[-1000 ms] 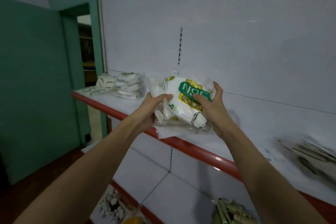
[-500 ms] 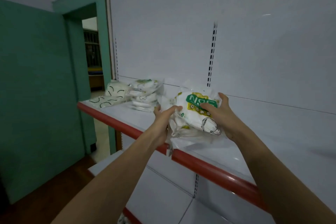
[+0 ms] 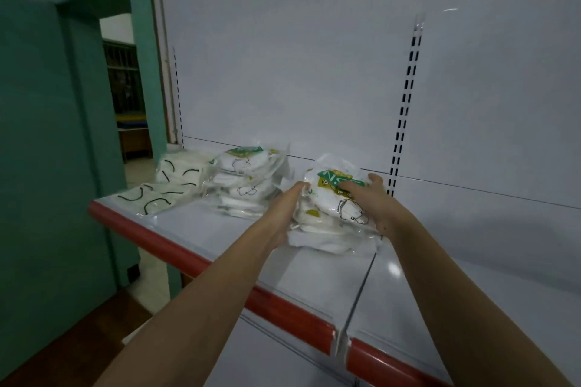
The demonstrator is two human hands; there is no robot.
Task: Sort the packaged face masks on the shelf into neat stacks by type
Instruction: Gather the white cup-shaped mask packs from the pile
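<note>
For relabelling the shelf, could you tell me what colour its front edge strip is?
Red, seen in the head view along the shelf's front edge strip.

We have only one view, worn on the head, so nothing is shared with a second camera. We look forward and slightly down along both forearms at the white shelf [image 3: 220, 248], close enough to reach across it. Left of the shelf stands a green doorway [image 3: 94, 72]; behind it rises the white back panel [image 3: 298, 56].
</note>
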